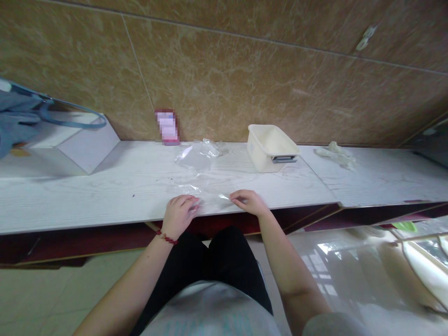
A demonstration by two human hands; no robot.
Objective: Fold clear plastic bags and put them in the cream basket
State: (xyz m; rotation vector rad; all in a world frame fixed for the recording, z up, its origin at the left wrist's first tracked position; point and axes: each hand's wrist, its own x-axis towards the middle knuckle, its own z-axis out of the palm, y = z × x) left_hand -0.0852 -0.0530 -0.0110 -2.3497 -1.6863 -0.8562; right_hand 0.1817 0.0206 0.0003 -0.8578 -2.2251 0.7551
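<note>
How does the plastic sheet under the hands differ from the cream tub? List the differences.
The sheet is clear and lies flat; the tub is opaque cream and stands up as a box. The left hand and right hand pinch the sheet at the shelf's near edge; the tub sits untouched farther back. Both rest on the white shelf.

Two hands pinch a clear plastic bag at the near edge of a white table.

The left hand (179, 211), a red bead bracelet (166, 238) on its wrist, and the right hand (248, 201) each grip an end of the clear plastic bag (210, 195). Farther back lie another crumpled clear bag (199, 154), a cream tub (270, 147) to the right on the white table (87, 196), and a pink card (167, 126) against the brown tiled wall (245, 70).
</note>
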